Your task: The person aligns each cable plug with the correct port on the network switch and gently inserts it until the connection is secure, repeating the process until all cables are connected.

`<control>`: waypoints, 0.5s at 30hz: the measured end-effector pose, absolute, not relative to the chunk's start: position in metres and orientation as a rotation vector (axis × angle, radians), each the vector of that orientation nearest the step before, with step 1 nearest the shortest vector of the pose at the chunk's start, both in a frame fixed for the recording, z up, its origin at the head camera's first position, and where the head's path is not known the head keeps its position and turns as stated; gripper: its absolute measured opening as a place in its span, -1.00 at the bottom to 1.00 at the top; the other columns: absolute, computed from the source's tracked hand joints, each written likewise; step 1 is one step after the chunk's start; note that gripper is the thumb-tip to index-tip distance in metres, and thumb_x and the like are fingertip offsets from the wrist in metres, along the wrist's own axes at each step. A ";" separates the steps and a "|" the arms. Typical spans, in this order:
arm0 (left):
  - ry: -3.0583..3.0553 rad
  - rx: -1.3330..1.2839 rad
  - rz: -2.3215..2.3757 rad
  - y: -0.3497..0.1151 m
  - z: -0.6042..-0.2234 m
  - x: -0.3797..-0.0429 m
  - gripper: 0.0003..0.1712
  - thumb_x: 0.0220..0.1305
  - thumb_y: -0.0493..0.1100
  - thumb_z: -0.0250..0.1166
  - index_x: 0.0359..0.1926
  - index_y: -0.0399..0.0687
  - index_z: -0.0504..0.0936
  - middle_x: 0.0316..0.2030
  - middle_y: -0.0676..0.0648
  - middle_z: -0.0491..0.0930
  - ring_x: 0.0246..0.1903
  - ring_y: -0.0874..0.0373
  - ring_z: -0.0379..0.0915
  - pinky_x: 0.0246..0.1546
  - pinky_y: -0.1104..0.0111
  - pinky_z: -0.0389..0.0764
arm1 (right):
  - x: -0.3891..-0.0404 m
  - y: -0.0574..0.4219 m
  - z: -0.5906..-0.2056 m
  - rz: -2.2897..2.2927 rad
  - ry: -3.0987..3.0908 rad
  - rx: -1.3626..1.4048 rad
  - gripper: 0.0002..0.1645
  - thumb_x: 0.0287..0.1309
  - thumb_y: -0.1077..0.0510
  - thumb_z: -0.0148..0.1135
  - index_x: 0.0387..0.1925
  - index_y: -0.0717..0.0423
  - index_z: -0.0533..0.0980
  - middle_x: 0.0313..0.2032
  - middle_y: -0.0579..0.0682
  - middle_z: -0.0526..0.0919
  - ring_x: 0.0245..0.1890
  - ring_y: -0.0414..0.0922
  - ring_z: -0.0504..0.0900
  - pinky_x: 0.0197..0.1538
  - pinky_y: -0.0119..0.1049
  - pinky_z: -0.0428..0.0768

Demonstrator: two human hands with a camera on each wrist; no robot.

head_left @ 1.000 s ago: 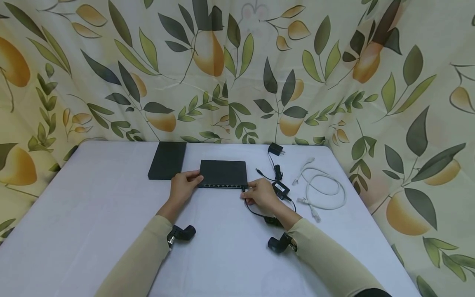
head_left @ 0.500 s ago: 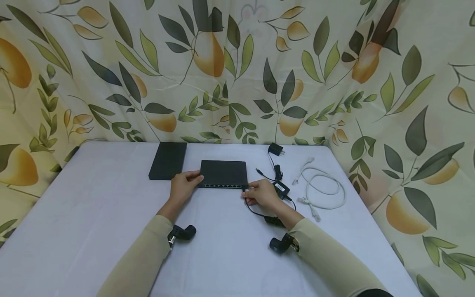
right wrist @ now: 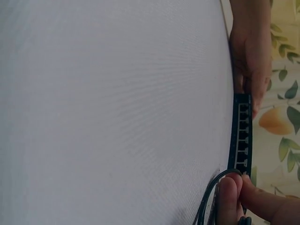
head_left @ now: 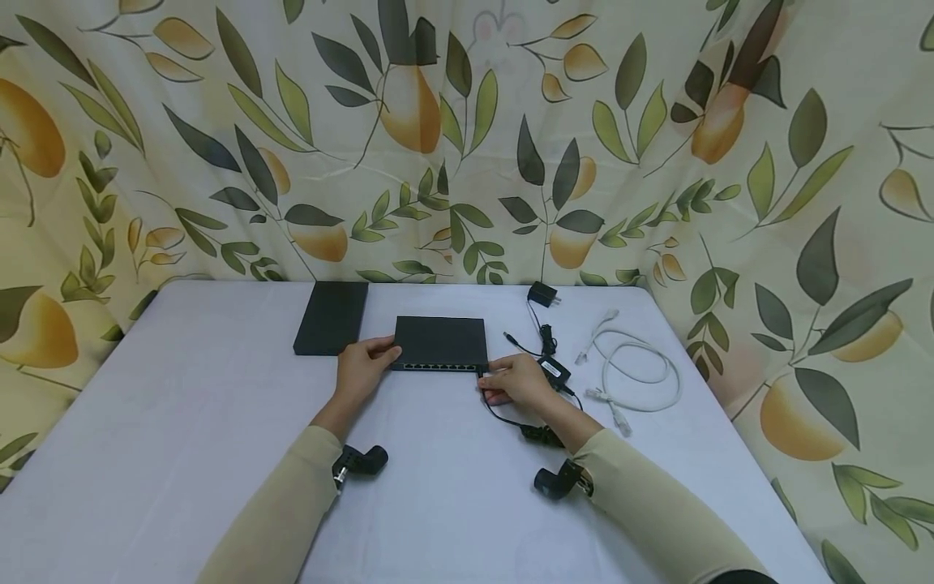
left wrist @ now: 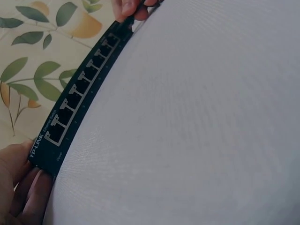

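Observation:
A flat black network switch [head_left: 439,341] lies on the white table, its row of ports facing me; the left wrist view reads TP-LINK on its front [left wrist: 77,101]. My left hand [head_left: 359,373] grips its left end, thumb on the top edge and fingers lower at the side. At the right end of the port face, my right hand [head_left: 520,381] pinches the end of a black power cable [right wrist: 206,194] between thumb and fingers. The plug tip is hidden by those fingers, so how deep it sits cannot be seen. From there the cable loops back under the right wrist.
Behind the left hand lies another flat black box [head_left: 332,319]. Right of the switch are a black plug adapter [head_left: 542,294] with a bundled cord, a small labelled black box [head_left: 553,371] and white network cables [head_left: 642,349]. A patterned curtain [head_left: 467,146] hangs behind the table.
Both hands keep their places on the switch and the cable. The right wrist has shifted very slightly to the right, and the whole head view has drifted a little.

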State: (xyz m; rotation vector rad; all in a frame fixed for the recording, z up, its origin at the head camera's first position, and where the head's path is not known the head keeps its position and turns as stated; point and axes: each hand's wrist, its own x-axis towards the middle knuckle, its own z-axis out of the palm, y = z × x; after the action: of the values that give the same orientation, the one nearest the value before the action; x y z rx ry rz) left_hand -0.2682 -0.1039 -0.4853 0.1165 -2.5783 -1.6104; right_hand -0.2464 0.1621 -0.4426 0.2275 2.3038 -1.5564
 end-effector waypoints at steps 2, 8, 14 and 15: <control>-2.576 0.113 -1.614 -0.104 -0.485 -0.268 -0.61 0.27 -0.10 0.38 0.09 -0.11 0.67 -0.04 -0.13 0.71 -0.15 0.08 0.60 -0.26 0.46 0.60 | -0.247 0.163 -0.443 -1.558 2.298 0.230 -0.43 0.14 0.32 0.37 0.19 0.38 0.46 -0.44 0.06 0.76 -0.60 -0.26 0.66 -0.43 -0.38 0.68; -2.569 0.103 -1.620 -0.103 -0.485 -0.267 -0.61 0.28 -0.10 0.37 0.09 -0.12 0.67 -0.04 -0.14 0.71 -0.14 0.07 0.62 -0.24 0.43 0.63 | -0.246 0.169 -0.440 -1.544 2.275 0.175 -0.60 0.20 0.30 0.31 0.06 0.39 0.54 -0.39 0.08 0.75 -0.54 -0.23 0.68 -0.35 -0.34 0.71; -2.573 0.111 -1.614 -0.104 -0.485 -0.267 -0.62 0.28 -0.09 0.37 0.09 -0.10 0.68 -0.03 -0.13 0.71 -0.13 0.07 0.62 -0.20 0.38 0.64 | -0.250 0.180 -0.429 -1.451 2.364 0.141 -0.68 0.20 0.22 0.35 -0.03 0.30 0.64 -0.33 0.08 0.77 -0.48 -0.20 0.71 -0.34 -0.34 0.70; -2.574 0.112 -1.615 -0.104 -0.485 -0.267 -0.62 0.28 -0.09 0.37 0.09 -0.10 0.67 -0.03 -0.13 0.71 -0.13 0.07 0.61 -0.21 0.38 0.63 | -0.252 0.182 -0.426 -1.430 2.391 0.137 -0.68 0.20 0.21 0.35 -0.04 0.29 0.65 -0.32 0.08 0.77 -0.48 -0.19 0.72 -0.34 -0.33 0.70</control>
State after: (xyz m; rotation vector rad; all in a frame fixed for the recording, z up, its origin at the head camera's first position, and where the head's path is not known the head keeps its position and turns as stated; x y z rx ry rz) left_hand -0.2667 -0.1039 -0.4849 0.1121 -2.5735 -1.6149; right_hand -0.2516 0.1825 -0.4264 0.1368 2.3914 -1.4301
